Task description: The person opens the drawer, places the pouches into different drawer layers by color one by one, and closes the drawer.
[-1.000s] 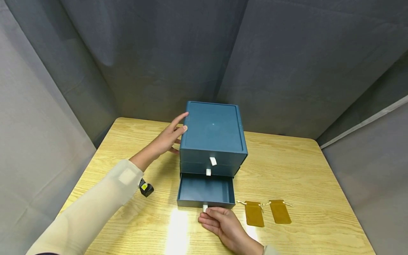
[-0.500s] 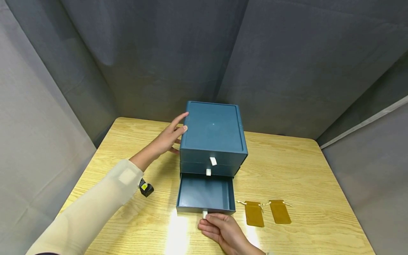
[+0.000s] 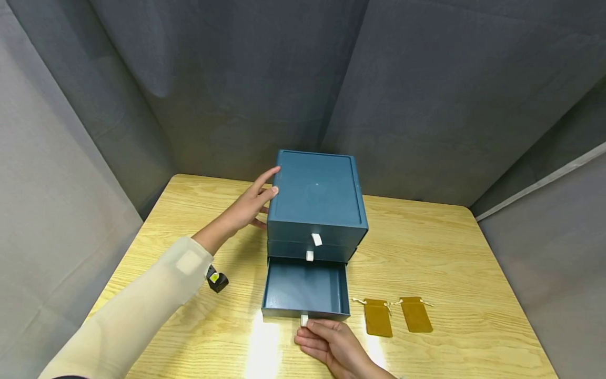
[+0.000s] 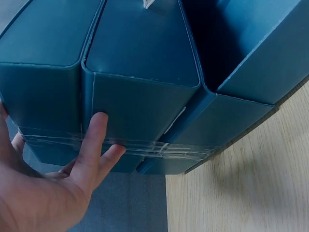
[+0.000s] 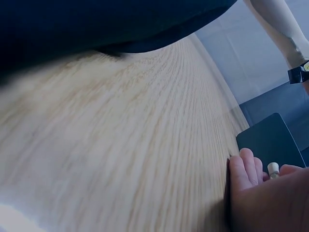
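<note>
Head view: bottom drawer [image 3: 305, 287] of the blue drawer box [image 3: 316, 202] is pulled out toward the near bench [image 3: 473, 273] edge, empty inside. Right hand [image 3: 333, 345] pinches its small white pull tab [image 3: 304, 319], fingers closed on it. Left hand [image 3: 246, 208] lies flat against the box's left side, fingers [image 4: 94, 140] straight and spread. Drawer looks light, stiff and smooth-walled; the tab is the only good hold, probably slips if pinched loosely. Box likely slides on the wood unless braced. Two mustard pouches [image 3: 395, 316] lie just right of the drawer, apart from it.
</note>
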